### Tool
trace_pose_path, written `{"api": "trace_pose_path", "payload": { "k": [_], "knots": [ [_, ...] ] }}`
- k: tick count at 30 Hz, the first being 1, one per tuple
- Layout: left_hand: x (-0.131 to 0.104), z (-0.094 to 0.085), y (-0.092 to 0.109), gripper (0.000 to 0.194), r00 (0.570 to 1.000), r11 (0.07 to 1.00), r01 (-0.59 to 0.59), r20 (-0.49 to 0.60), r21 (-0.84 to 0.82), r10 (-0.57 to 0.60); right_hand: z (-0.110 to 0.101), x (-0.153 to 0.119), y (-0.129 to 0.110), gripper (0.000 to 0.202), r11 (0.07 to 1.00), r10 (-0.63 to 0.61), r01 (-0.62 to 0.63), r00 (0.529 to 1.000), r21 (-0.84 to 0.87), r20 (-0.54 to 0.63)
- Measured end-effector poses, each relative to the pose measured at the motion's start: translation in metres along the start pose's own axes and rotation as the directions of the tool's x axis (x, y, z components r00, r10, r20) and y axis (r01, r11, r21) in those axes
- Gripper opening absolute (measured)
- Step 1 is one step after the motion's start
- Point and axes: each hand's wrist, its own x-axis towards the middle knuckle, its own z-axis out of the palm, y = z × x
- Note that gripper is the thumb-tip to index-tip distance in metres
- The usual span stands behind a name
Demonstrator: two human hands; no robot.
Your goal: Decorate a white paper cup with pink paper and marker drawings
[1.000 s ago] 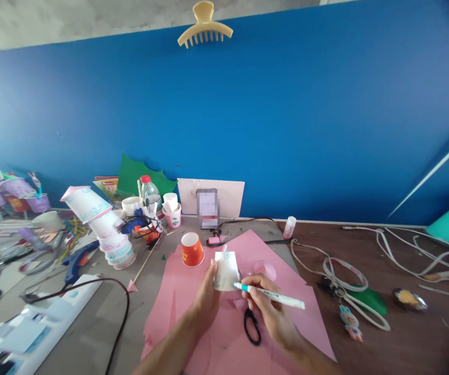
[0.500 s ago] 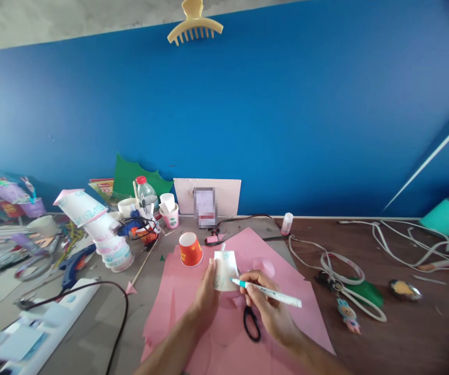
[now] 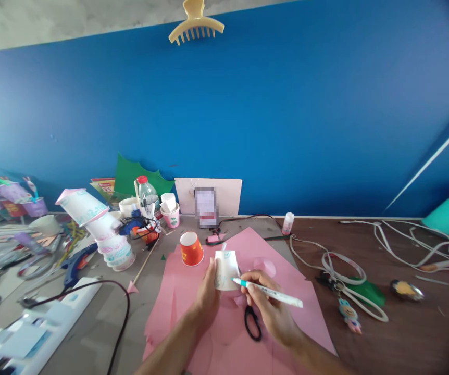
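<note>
My left hand (image 3: 208, 291) curls round the left side of the white cup (image 3: 225, 268), thumb along its wall; the other fingers are mostly hidden, so how far they are bent I cannot tell. My right hand (image 3: 271, 307) has the marker (image 3: 281, 297) in a closed pinch, thumb and fingers drawn together near its tip end.

The cup is between my hands over the middle of the pink paper (image 3: 193, 338), narrower end toward the far edge of the table (image 3: 408, 344), wider end toward me. Whether it rests on the paper or is lifted, I can't say.

What counts is tip against wall: the marker slants from its back end, low on the right, up and left to the cup's lower right side, and the tip looks to be touching it (contact itself is too small to swear to). The right fingertips are just beside that side.

Beyond and left, the red cup (image 3: 192, 250) stands near the paper's far left edge. The black scissors handle (image 3: 253, 324) lies close below my right fingers. Rightward, pink paper runs to its right edge, then brown tabletop.
</note>
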Motion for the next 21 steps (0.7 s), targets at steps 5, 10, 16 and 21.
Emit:
{"api": "trace_pose_path", "payload": {
  "k": [5, 10, 16, 21],
  "knots": [
    [-0.0025, 0.0055, 0.0032, 0.047, 0.998, 1.000, -0.010, -0.055, -0.012, 0.010, 0.0010, 0.0002, -0.0039, 0.035, 1.000, 0.005, -0.005, 1.000, 0.002, -0.009],
    [-0.0039, 0.0063, 0.0047, 0.051, 0.999, 0.999, -0.012, -0.039, 0.032, 0.013, 0.0013, 0.0000, -0.0065, 0.036, 1.000, 0.011, -0.011, 1.000, 0.001, -0.020],
    [-0.0049, 0.0094, 0.0077, 0.051, 0.999, 0.999, 0.000, -0.032, 0.035, 0.001, 0.0011, 0.0004, -0.0047, 0.035, 1.000, -0.002, 0.002, 1.000, 0.019, -0.018],
    [-0.0036, 0.0090, 0.0068, 0.051, 1.000, 1.000, 0.014, -0.007, -0.005, -0.014, 0.0005, -0.0001, -0.0033, 0.035, 1.000, -0.007, 0.007, 1.000, -0.001, -0.008]
  ]
}}
